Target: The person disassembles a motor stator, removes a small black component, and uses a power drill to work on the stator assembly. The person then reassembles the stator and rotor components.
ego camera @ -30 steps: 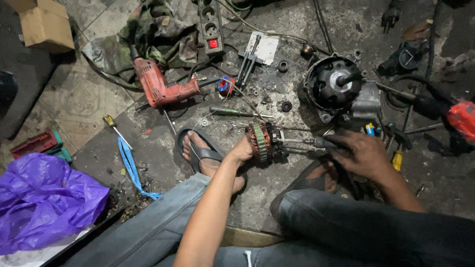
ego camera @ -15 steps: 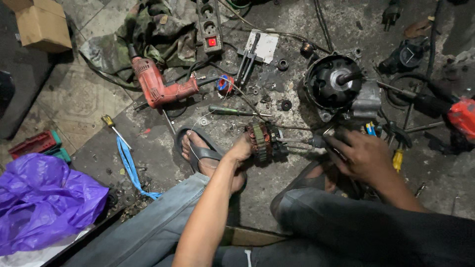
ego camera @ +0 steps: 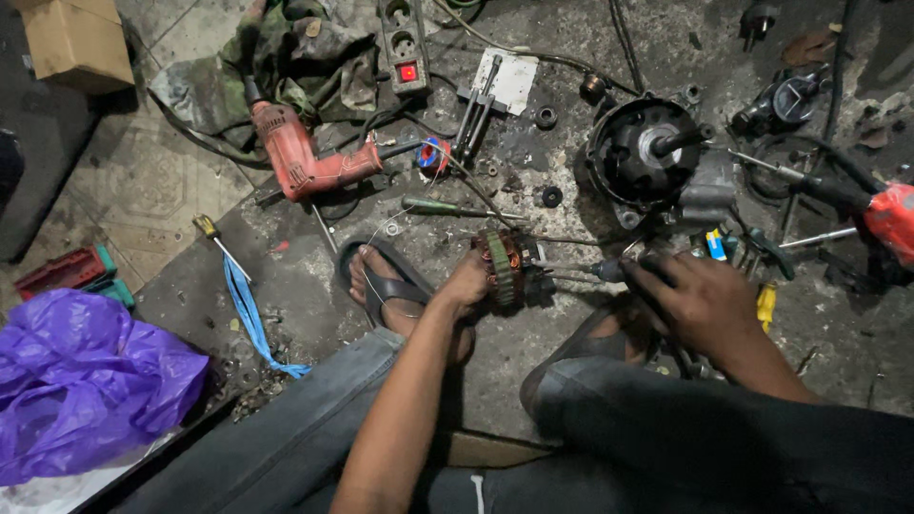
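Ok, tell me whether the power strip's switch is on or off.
On: the power strip lies by the red drill, and its rocker switch glows red.

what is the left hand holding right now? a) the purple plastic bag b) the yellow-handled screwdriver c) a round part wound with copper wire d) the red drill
c: the left hand grips the round part wound with copper wire on the floor, while the red drill, purple plastic bag and yellow-handled screwdriver all lie apart from it, untouched.
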{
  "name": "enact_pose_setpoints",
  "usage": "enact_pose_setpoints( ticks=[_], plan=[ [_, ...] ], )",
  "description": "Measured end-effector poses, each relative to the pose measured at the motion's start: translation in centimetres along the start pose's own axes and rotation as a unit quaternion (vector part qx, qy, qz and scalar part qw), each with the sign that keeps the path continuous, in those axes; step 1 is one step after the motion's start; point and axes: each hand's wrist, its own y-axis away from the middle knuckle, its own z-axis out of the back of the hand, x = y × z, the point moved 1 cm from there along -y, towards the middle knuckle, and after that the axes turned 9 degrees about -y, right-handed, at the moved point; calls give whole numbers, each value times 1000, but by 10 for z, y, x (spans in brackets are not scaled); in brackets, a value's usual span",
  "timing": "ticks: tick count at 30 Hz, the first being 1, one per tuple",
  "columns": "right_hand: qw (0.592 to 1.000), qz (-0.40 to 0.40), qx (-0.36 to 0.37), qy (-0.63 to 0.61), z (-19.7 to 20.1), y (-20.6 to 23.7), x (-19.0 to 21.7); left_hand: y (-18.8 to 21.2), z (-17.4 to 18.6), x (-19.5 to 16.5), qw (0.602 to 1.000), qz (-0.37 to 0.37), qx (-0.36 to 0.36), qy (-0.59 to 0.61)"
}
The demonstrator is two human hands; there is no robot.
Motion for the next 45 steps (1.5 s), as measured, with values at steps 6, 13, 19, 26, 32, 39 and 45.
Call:
enact_pose_setpoints(
  ticks=[6, 13, 19, 26, 32, 39, 45],
  plan=[
    [988, -107, 26, -111, -9, -3, -7, 5, -1, -3, 999, -39, 15, 19],
    [972, -144, 76, -169, -25, -2, -25, 2, 2, 4, 998, -52, 0, -32],
    [976, -143, 78, -141, -28, 3, -20, -1, 5, 8, 995, -27, 16, 98],
    [978, -148, 103, -106, -29, 2, -23, 3, 2, 1, 995, 32, -4, 91],
    [975, -160, 85, -126, -23, 3, -20, 4, 1, 4, 984, 39, 32, 168],
    [989, -103, 81, -69, -5, -6, -10, 0, 1, 5, 993, -12, 31, 116],
    [997, -35, 15, -60, 14, -11, 2, 7, 4, 0, 986, -113, -10, -126]
  ],
)
